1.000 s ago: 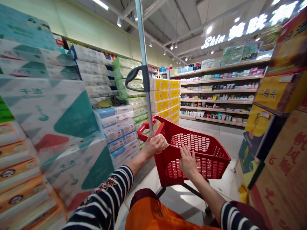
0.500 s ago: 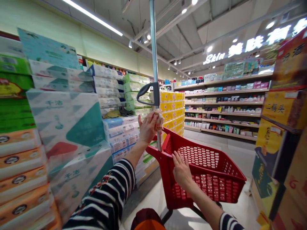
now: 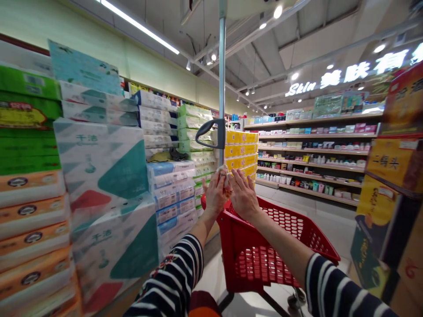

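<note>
A crumpled, pale patterned cloth (image 3: 222,174) is bunched around the lower part of an upright metal pole (image 3: 222,83). My left hand (image 3: 215,193) grips it from the left, thumb sticking out to the side. From the right, my right hand (image 3: 243,196) presses its fingers around the same cloth; its thumb is hidden. Just above both hands, a grey loop-shaped handle (image 3: 211,134) is fixed to the pole. Below them stands a red plastic shopping cart (image 3: 261,264) with perforated basket walls, the pole rising from its handle end.
Stacked tissue packs (image 3: 105,176) line the left side, with yellow packs (image 3: 241,149) behind the pole. Boxes (image 3: 393,163) are piled close on the right. Shelves (image 3: 310,152) of small bottles and cartons stand at the back. Pale floor (image 3: 330,215) shows beyond the cart.
My right hand has moved from the cart's near rim up and left onto the cloth. The cloth and my left hand sit lower on the pole. The view has shifted slightly left.
</note>
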Tool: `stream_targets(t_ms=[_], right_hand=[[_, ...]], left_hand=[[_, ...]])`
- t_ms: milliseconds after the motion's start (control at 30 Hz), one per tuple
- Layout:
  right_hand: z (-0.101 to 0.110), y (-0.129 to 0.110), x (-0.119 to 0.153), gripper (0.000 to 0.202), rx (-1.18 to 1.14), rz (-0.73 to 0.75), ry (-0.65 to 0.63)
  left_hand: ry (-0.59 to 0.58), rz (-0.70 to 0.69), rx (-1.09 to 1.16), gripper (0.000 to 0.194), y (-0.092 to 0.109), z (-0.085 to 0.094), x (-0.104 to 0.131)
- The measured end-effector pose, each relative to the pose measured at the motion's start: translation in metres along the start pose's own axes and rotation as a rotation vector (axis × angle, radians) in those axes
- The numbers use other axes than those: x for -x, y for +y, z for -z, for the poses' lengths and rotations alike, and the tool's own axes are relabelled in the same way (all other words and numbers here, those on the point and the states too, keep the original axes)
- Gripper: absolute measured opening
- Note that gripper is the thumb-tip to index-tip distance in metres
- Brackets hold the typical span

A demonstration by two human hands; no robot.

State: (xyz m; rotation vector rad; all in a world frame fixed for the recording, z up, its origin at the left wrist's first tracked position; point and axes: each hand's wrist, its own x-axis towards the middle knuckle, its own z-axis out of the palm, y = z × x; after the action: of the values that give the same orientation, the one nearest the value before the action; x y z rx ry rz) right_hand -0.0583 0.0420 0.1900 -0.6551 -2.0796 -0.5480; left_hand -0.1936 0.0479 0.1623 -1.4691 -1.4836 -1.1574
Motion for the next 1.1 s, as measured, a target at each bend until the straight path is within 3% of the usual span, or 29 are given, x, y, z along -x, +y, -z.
stream_targets(t_ms=[200, 433, 733, 933, 1100], right_hand=[[-0.010, -0.001, -0.001, 0.060, 0.030, 0.020, -0.048], [-0.028, -0.004, 0.010, 0.061, 0.051, 0.053, -0.144], [-0.030, -0.005, 0.011, 0.061, 0.038, 0.034, -0.092], [-0.039, -0.004, 0.022, 0.061, 0.009, 0.027, -0.075], [-0.039, -0.003, 0.029, 0.060, 0.006, 0.004, -0.093]], left_hand=[[-0.051, -0.035, -0.073, 0.048, -0.015, -0.003, 0.000], [-0.179, -0.083, -0.043, 0.043, -0.023, -0.010, 0.035], [-0.063, -0.003, -0.059, 0.049, -0.050, -0.009, 0.012], [-0.126, 0.043, -0.067, 0.046, -0.048, -0.023, 0.053], [-0.215, -0.047, -0.046, 0.038, -0.051, -0.018, 0.085]])
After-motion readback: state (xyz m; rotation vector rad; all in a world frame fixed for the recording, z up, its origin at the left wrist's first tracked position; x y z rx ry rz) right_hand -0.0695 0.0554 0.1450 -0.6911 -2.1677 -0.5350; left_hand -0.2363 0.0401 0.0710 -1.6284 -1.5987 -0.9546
